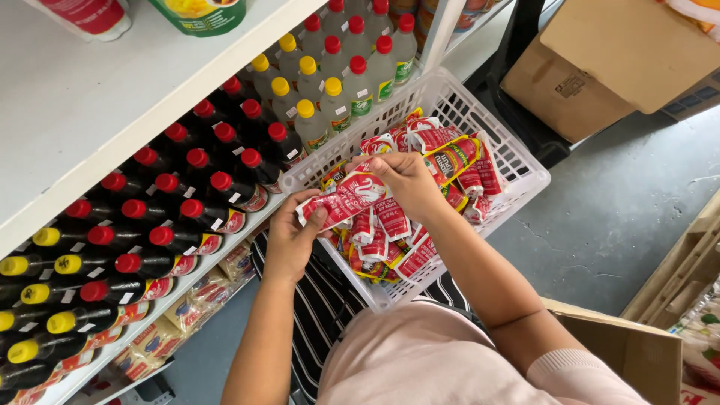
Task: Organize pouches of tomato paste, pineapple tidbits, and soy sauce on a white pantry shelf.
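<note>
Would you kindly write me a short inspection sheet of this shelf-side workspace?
Surface: white shelf above packed rows of bottles.
Job's things: red sachets held over a white plastic basket heaped with more.
Clutter: dark bottles with red caps; yellow-capped bottles; packets on the lower shelf.
Grippers: left hand and right hand both grip the sachets.
Cables: nothing seen.
Surroundings: cardboard boxes, grey concrete floor.

Sachets (420,195) in basket (525,176), basket against shelf (90,105) edge, bottles (187,187) on shelf left of basket
</note>
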